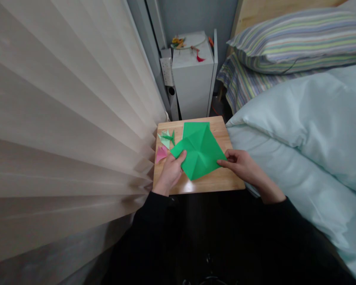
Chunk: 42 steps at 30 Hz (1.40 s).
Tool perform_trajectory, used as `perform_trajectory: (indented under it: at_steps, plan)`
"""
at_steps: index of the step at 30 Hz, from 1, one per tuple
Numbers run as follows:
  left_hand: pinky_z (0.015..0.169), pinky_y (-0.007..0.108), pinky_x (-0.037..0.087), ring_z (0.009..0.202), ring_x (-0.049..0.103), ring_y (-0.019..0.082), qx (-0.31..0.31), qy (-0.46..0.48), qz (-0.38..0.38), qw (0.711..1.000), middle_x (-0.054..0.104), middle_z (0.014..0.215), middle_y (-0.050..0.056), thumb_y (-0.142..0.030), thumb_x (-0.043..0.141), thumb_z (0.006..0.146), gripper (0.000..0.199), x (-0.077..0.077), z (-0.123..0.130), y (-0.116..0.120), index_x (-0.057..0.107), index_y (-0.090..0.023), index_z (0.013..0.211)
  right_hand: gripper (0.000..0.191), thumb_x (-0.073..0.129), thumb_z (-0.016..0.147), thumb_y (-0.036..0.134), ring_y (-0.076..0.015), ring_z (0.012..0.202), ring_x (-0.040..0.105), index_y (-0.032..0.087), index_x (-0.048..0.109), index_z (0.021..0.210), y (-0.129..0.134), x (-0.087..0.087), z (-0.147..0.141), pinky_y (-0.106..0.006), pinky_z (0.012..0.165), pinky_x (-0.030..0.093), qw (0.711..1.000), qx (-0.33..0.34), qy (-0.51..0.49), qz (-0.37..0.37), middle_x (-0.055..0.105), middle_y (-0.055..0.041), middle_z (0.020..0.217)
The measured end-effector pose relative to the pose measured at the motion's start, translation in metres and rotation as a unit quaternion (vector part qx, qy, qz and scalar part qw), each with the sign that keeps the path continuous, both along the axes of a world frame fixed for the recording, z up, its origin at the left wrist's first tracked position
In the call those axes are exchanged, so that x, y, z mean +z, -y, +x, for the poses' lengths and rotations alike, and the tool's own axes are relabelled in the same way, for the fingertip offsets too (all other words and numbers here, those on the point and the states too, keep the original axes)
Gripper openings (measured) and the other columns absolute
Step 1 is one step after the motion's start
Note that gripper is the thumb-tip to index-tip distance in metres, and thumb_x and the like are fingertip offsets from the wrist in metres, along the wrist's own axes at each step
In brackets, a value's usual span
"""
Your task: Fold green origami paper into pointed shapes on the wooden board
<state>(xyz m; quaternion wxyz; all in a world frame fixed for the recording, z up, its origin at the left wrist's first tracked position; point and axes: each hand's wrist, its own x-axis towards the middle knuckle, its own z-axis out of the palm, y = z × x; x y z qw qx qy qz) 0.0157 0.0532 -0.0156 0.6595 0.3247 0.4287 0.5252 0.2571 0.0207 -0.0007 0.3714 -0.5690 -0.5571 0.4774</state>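
A creased green sheet of origami paper [199, 152] is held up between my two hands over a small wooden table [225, 183]. My left hand [172, 168] grips its lower left edge, thumb on top. At the right corner my right hand [236, 161] pinches the paper between thumb and fingers. Behind it, partly covered, lies another green sheet [192, 127] on the tabletop. Left of the sheets are a folded pale green paper piece [165, 141], a darker green folded one [172, 137] on or against it, and a pink folded one [161, 153].
Pleated curtains [77, 118] hang close along the left. A bed with a pale blue quilt [308, 138] and a striped pillow [299, 39] is on the right. Beyond the table stands a white cabinet [192, 87] with small ornaments, one with a red tassel [199, 56].
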Motion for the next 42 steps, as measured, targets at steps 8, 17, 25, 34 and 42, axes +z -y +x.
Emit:
perform_trajectory:
  at_steps: [8, 17, 25, 34, 42]
  plan:
    - [0.082, 0.035, 0.063, 0.092, 0.076, 0.021, -0.143, -0.073, -0.004, 0.987, 0.081, 0.102, 0.002, -0.049, 0.088, 0.072, 0.035, -0.001, -0.005, 0.010, 0.078, -0.029, 0.099, 0.033, 0.077, 0.080, 0.055, -0.0235, 0.073, 0.070, 0.022, 0.078, 0.083, 0.005, 0.004, -0.008, -0.038, 0.069, 0.059, 0.996, 0.056, -0.057, -0.041, 0.080, -0.0055, 0.085]
    - [0.081, 0.040, 0.062, 0.091, 0.077, 0.029, -0.135, -0.009, -0.121, 0.983, 0.080, 0.090, 0.013, -0.052, 0.086, 0.074, 0.043, 0.002, 0.025, 0.019, 0.077, -0.014, 0.092, 0.031, 0.059, 0.093, 0.044, -0.0269, 0.074, 0.072, 0.020, 0.076, 0.084, 0.004, -0.004, -0.013, -0.037, 0.067, 0.056, 0.989, -0.054, 0.091, 0.100, 0.080, -0.0067, 0.083]
    - [0.098, 0.049, 0.059, 0.107, 0.075, 0.033, -0.053, -0.004, -0.126, 0.991, 0.080, 0.095, 0.015, -0.048, 0.080, 0.082, 0.036, -0.011, 0.034, 0.019, 0.076, -0.014, 0.092, 0.018, 0.076, 0.084, 0.033, -0.0305, 0.078, 0.075, 0.020, 0.079, 0.096, 0.005, -0.008, -0.022, -0.038, 0.069, 0.057, 0.971, -0.042, 0.197, 0.126, 0.082, -0.0099, 0.088]
    - [0.092, 0.048, 0.062, 0.106, 0.075, 0.032, -0.095, 0.077, -0.186, 0.975, 0.080, 0.099, 0.014, -0.039, 0.068, 0.092, 0.026, 0.009, 0.029, 0.019, 0.075, -0.018, 0.106, 0.059, 0.050, 0.088, 0.000, -0.0267, 0.108, 0.074, 0.028, 0.070, 0.137, 0.008, -0.012, -0.021, -0.040, 0.093, 0.062, 0.939, 0.047, 0.242, 0.241, 0.076, -0.0074, 0.121]
    - [0.074, 0.049, 0.065, 0.094, 0.074, 0.033, -0.112, 0.036, -0.205, 0.972, 0.078, 0.091, 0.012, -0.056, 0.066, 0.091, 0.037, 0.021, 0.016, 0.013, 0.076, -0.022, 0.101, 0.087, 0.037, 0.080, -0.010, -0.0301, 0.135, 0.062, 0.032, 0.049, 0.156, 0.011, -0.015, -0.027, -0.048, 0.104, 0.060, 0.912, 0.134, 0.306, 0.237, 0.048, -0.0062, 0.162]
